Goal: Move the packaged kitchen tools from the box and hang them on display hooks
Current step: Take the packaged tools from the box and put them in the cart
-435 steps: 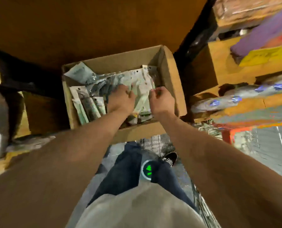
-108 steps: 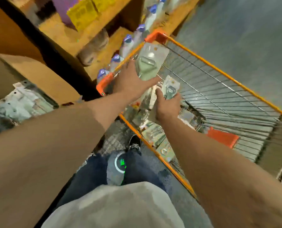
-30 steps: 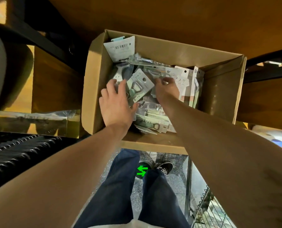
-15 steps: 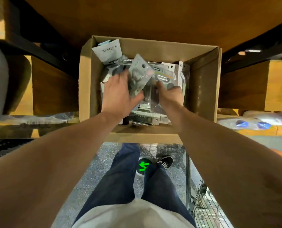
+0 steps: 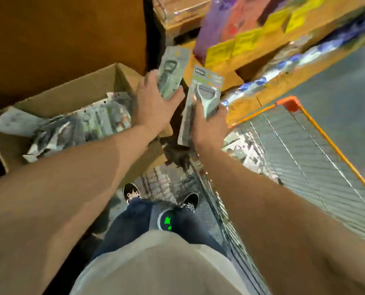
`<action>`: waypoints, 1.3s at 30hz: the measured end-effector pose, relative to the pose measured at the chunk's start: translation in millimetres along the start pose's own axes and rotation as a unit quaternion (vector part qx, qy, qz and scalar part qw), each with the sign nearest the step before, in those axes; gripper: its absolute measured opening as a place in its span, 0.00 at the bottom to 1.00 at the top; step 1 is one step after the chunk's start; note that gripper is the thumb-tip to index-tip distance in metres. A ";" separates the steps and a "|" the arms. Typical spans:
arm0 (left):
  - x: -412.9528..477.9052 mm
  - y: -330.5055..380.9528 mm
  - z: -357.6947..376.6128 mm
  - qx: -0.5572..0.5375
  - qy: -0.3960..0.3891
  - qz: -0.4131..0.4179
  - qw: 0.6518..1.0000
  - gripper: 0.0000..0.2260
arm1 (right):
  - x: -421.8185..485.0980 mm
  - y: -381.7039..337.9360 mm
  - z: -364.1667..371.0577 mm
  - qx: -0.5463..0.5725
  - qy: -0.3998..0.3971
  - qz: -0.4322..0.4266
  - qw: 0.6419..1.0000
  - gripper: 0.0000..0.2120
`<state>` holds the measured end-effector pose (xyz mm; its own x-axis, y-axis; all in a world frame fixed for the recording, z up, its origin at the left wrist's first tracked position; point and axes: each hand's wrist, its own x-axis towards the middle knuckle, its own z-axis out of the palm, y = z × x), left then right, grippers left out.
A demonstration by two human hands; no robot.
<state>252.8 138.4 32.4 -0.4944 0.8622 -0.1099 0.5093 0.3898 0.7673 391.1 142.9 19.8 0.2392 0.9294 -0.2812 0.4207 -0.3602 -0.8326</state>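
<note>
Your box [image 5: 71,96] sits on the wooden shelf [image 5: 149,160] at your left, its top open and packs [image 5: 92,122] heaped inside. To your right, a wire cart [image 5: 288,103] with an orange rim stands on the grey floor [image 5: 337,81], with loose packs [image 5: 241,145] lying on its bottom. Beyond the cart, a low board [image 5: 269,92] carries blurred blue-capped bottles [image 5: 260,80]. Your shoes [image 5: 131,192] are on the floor.

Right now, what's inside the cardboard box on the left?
A loose heap of packaged kitchen tools, overlapping and blurred, lies in the cardboard box. What lies beneath the top layer is covered, and the left forearm hides the box's near side.
</note>
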 end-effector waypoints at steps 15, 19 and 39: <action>-125.1 38.0 322.1 0.253 -0.370 0.069 0.891 0.40 | 20.8 348.8 -237.3 -0.087 0.051 0.452 0.886 0.38; -131.2 17.9 349.1 0.319 -0.428 0.072 0.843 0.48 | 16.2 381.2 -226.3 -0.078 0.011 0.514 0.854 0.48; -11.8 -54.2 -17.2 0.091 0.047 -0.040 0.994 0.08 | 5.3 7.1 19.0 -0.173 -0.118 -0.048 0.977 0.14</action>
<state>218.9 101.5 3.0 -0.5985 0.7949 -0.0996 0.5801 0.5157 0.6305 378.7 146.8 3.3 -0.0074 0.9385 -0.3452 0.7123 -0.2373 -0.6605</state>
